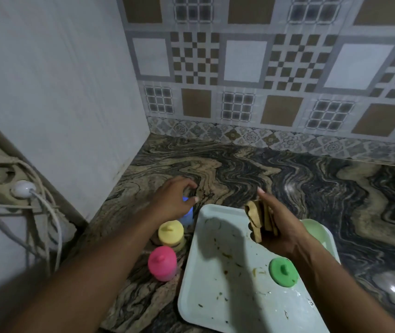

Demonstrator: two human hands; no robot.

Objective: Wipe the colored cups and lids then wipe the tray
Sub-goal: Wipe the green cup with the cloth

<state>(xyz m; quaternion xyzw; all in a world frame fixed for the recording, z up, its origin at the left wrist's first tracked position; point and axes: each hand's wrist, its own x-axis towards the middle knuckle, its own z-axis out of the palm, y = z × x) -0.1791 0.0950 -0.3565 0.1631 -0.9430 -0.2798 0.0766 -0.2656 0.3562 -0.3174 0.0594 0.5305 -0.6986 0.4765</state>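
One green lid [283, 272] and scattered crumbs [225, 255] on the tray [215, 296]

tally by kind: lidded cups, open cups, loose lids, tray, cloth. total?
Lidded cups: 3 (blue cup, yellow cup, pink cup)
Open cups: 1 (green cup)
Loose lids: 1 (green lid)
Tray: 1
Cloth: 1, held in the right hand
Total: 7
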